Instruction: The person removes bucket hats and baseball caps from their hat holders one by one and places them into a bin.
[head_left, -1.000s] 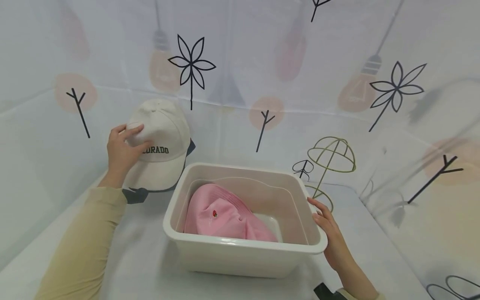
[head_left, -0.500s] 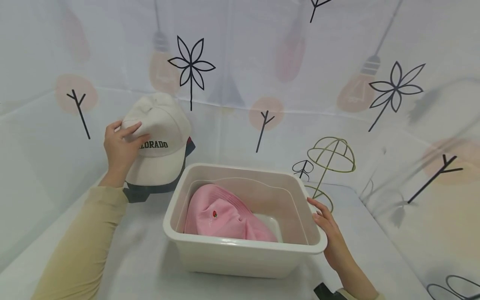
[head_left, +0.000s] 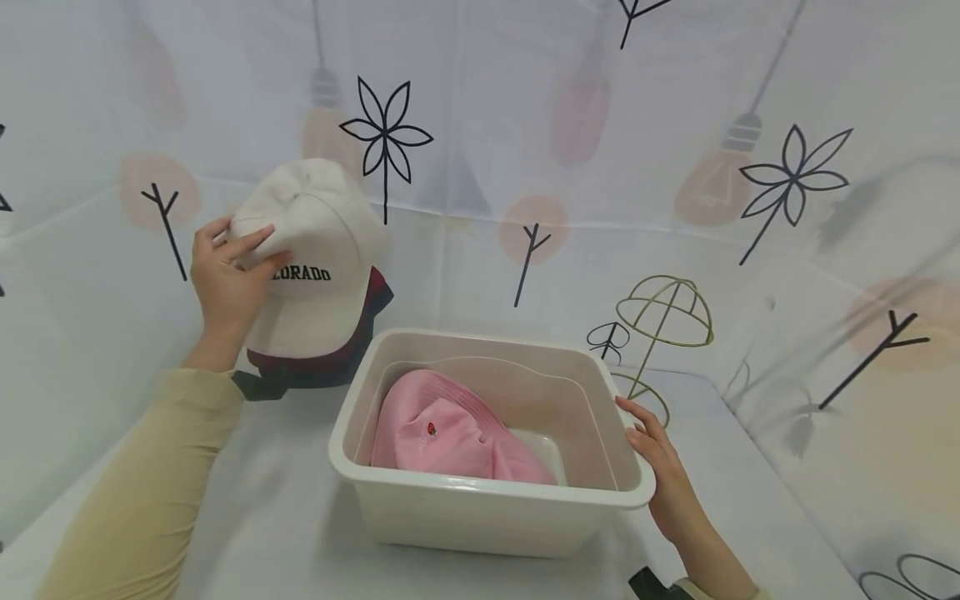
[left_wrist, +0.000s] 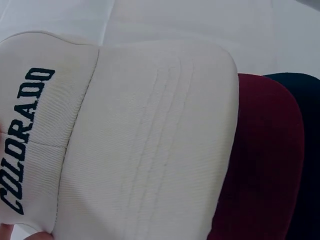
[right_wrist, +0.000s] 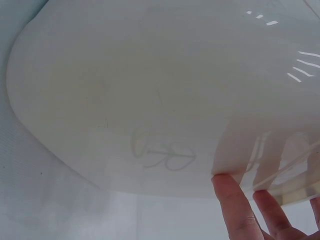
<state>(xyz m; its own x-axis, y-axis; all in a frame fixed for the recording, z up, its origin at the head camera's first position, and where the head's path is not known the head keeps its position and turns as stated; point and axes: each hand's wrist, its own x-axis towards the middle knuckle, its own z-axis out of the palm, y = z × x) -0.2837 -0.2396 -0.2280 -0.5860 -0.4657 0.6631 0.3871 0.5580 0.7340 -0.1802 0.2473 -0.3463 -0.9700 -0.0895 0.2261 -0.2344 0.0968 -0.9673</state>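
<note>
My left hand (head_left: 228, 287) grips the crown of a white baseball cap (head_left: 315, 225) lettered COLORADO, at the back left in the head view. Below its brim, the brims of a dark red cap (left_wrist: 265, 150) and a navy cap (left_wrist: 307, 115) show; the rest of both is mostly hidden. A white plastic tub (head_left: 480, 517) stands in the middle of the table, a pink hat (head_left: 442, 425) with a small strawberry patch lying inside on the left. My right hand (head_left: 667, 475) rests its fingers against the tub's right side by the rim; in the right wrist view, fingertips (right_wrist: 225, 182) touch the outer wall.
A greenish-gold wire hat stand (head_left: 656, 325) with a domed top and round base stands behind the tub's right corner. A patterned cloth (head_left: 465, 167) hangs behind, and a white cover lies over the table (head_left: 262, 517).
My left hand has lifted the white cap up and slightly left, baring more of the dark red brim beneath it. My right hand and the tub have stayed in place.
</note>
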